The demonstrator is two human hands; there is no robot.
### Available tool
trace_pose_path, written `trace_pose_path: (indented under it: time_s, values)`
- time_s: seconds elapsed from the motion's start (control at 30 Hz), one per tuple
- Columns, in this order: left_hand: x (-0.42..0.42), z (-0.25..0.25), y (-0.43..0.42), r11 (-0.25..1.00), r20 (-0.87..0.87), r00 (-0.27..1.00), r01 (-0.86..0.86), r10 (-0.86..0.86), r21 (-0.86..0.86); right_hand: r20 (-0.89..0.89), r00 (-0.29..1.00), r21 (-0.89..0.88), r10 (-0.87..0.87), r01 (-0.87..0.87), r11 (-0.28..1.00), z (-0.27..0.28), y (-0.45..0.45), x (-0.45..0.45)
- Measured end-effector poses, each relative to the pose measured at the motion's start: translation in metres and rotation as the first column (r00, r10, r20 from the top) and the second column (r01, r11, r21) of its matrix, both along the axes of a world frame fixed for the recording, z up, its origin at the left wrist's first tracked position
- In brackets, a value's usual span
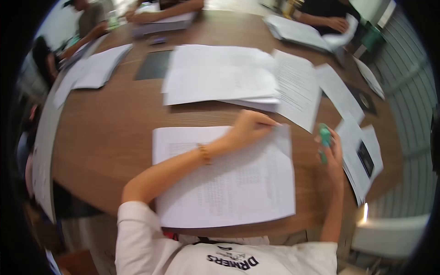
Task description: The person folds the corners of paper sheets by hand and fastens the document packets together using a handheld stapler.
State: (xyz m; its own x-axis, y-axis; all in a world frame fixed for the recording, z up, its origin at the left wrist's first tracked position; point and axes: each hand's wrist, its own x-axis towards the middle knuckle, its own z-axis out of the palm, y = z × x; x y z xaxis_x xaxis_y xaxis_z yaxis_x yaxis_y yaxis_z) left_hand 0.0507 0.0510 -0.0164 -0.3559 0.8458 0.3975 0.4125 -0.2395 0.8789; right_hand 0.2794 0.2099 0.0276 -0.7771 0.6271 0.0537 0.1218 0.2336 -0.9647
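A stack of printed sheets [229, 188] lies on the table right in front of me. My left hand [251, 128] reaches across it, with finger and thumb pinched at the top right corner of the paper. A beaded bracelet [204, 154] circles that wrist. To the right of the sheets, my right hand [336, 149] is raised and wrapped around a small green stapler [325, 137], which points upward and is a little blurred. The stapler is apart from the paper.
Beyond my sheets stands a thick paper pile [220, 73], with a loose printed page [298, 87] beside it. A dark phone [365, 158] lies on papers at the right. Other people sit across the table, one with a hand [337, 24] on papers.
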Motion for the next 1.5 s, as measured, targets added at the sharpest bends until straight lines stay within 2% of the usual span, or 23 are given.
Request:
trace_pose_path:
  time_s: [0.03, 0.07, 0.13, 0.17, 0.23, 0.27, 0.33, 0.47, 0.53, 0.73, 0.97, 1.07, 1.17, 1.5]
  values:
    - [0.001, 0.005, -0.006, 1.000, 0.019, 1.000, 0.001, 0.000, -0.021, 0.010, 0.999, 0.074, 0.050, -0.050, 0.996, 0.006, 0.000, -0.002]
    - [0.004, 0.008, -0.010, 0.998, -0.018, 1.000, -0.003, 0.002, -0.066, 0.106, 0.991, 0.110, 0.087, -0.098, 0.989, 0.012, 0.001, 0.001]
    - [-0.001, 0.012, -0.002, 0.992, -0.008, 1.000, 0.011, -0.012, -0.123, 0.115, 0.982, 0.251, 0.153, -0.177, 0.952, 0.006, 0.014, -0.010]
    - [0.003, 0.015, -0.002, 0.992, 0.003, 0.999, 0.034, -0.034, -0.123, 0.126, 0.983, 0.249, 0.131, -0.159, 0.956, 0.014, 0.011, -0.011]
    - [-0.001, 0.014, -0.002, 0.991, -0.039, 0.999, 0.008, -0.014, -0.136, 0.310, 0.928, 0.391, 0.206, -0.322, 0.862, 0.032, 0.001, -0.027]
    - [-0.003, 0.011, -0.002, 0.991, -0.049, 0.999, 0.005, -0.012, -0.130, 0.314, 0.928, 0.389, 0.200, -0.318, 0.865, 0.033, -0.001, -0.034]
    - [-0.002, 0.012, -0.001, 0.993, -0.064, 0.998, 0.015, -0.023, -0.116, 0.297, 0.908, 0.505, 0.294, -0.411, 0.759, 0.033, -0.002, -0.045]
    - [-0.003, 0.014, -0.003, 0.992, -0.100, 0.995, 0.011, -0.023, -0.123, 0.397, 0.859, 0.523, 0.323, -0.501, 0.689, 0.043, -0.003, -0.063]
    - [-0.003, 0.013, -0.002, 0.993, -0.105, 0.994, 0.004, -0.016, -0.115, 0.447, 0.829, 0.569, 0.337, -0.554, 0.608, 0.044, -0.001, -0.068]
    - [-0.002, 0.013, -0.002, 0.994, -0.092, 0.996, -0.007, -0.003, -0.113, 0.442, 0.788, 0.538, 0.428, -0.615, 0.576, 0.049, 0.000, -0.082]
    - [-0.002, 0.012, -0.002, 0.994, -0.105, 0.994, -0.009, -0.003, -0.112, 0.505, 0.755, 0.527, 0.418, -0.653, 0.544, 0.047, 0.005, -0.086]
    - [0.000, 0.018, -0.003, 0.988, -0.089, 0.996, -0.014, 0.001, -0.153, 0.491, 0.760, 0.523, 0.425, -0.647, 0.555, 0.047, 0.006, -0.086]
    - [-0.002, 0.011, -0.001, 0.996, -0.114, 0.993, -0.016, 0.006, -0.093, 0.481, 0.763, 0.526, 0.431, -0.645, 0.555, 0.046, 0.006, -0.087]
    - [-0.001, 0.012, -0.002, 0.994, -0.094, 0.996, -0.018, 0.008, -0.107, 0.454, 0.762, 0.563, 0.461, -0.647, 0.514, 0.043, 0.008, -0.088]
